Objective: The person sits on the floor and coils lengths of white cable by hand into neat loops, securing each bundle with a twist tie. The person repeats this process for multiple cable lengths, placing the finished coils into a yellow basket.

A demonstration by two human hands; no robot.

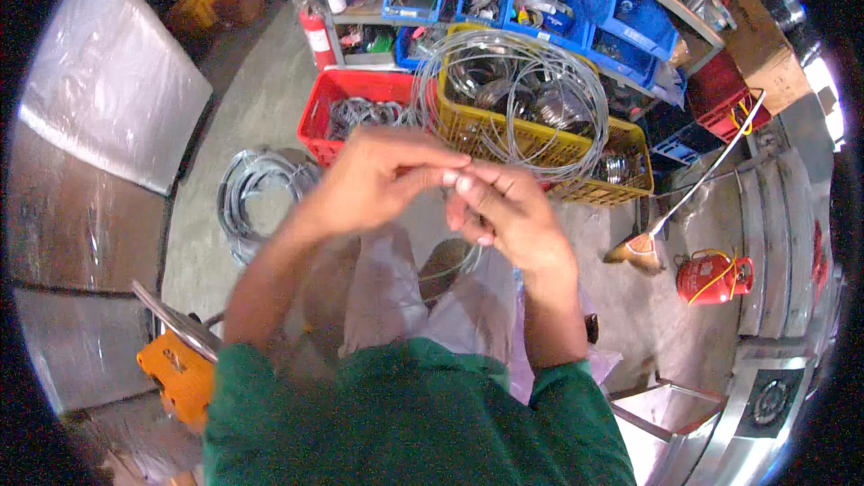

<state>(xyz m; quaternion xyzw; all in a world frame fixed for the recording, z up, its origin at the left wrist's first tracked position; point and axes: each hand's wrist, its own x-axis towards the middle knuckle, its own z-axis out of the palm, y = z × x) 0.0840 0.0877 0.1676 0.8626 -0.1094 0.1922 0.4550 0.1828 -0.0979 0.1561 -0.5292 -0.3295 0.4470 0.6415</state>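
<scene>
My left hand (pixel 382 178) and my right hand (pixel 508 211) meet at the fingertips in front of my body, both closed in a pinch. Whatever lies between the fingers is too small or too hidden to make out. Just beyond them, a large loose coil of grey wire (pixel 598 117) hangs over a yellow crate (pixel 562 146) filled with more coils. A thin strand curves below my hands, and I cannot tell whether it runs into my fingers. On the floor to the left lies another coil of wire (pixel 236 207).
Left of the yellow crate stands a red crate (pixel 310 117) holding metal rings. Behind are shelves with blue bins (pixel 549 22) and a fire extinguisher (pixel 316 36). At right are a broom (pixel 641 250) and a red gas cylinder (pixel 706 279); an orange case (pixel 175 378) sits lower left.
</scene>
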